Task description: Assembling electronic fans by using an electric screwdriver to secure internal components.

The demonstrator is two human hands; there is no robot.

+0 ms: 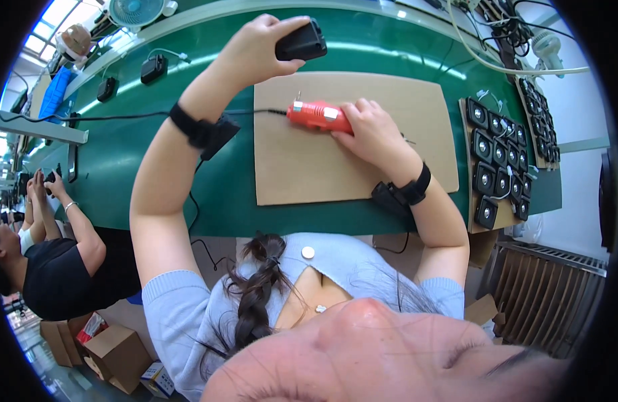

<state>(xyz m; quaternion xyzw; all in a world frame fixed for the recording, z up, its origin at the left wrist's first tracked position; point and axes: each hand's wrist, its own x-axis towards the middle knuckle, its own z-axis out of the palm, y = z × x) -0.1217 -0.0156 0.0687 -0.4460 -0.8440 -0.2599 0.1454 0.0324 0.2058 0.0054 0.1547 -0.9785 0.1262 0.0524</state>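
Up at the far edge of the cardboard sheet (352, 164), my left hand (259, 50) grips a small black box-shaped housing (302, 41), thumb on one side and fingers on the other. My right hand (376, 130) is wrapped round a red electric screwdriver (319, 115), which lies level over the cardboard. Its black cord runs off to the left beneath my left forearm. The screwdriver's tip is mostly hidden by my right hand; a thin dark end shows just past it. The housing and the screwdriver are apart.
Several black square units with round lenses (500, 151) fill a board on the right. Two black units (153, 68) (107, 88) lie at the far left of the green table (121, 167). A co-worker in black (74, 268) sits at left. Open cartons (118, 355) stand below.
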